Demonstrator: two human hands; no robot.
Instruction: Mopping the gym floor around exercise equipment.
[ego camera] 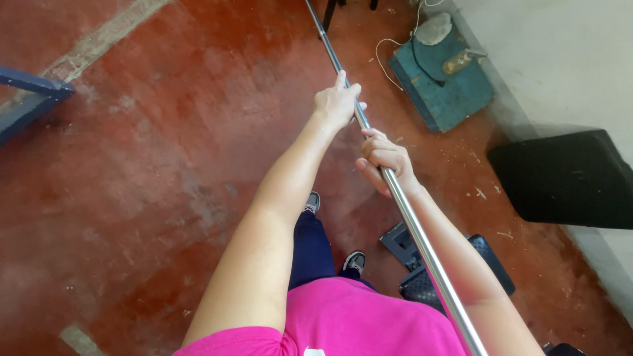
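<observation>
A long shiny metal rod runs from the top middle of the view down to the bottom right, passing over my right arm. My left hand is closed around the rod farther up. My right hand grips the same rod just below it, fingers wrapped round. Both arms reach out over the red floor. My pink shirt, dark trousers and grey shoes show below.
A teal box with a cable and a white wire lies at the top right by a pale wall. A black panel leans at the right. Black plastic parts sit under the rod. A blue metal frame is at the left edge.
</observation>
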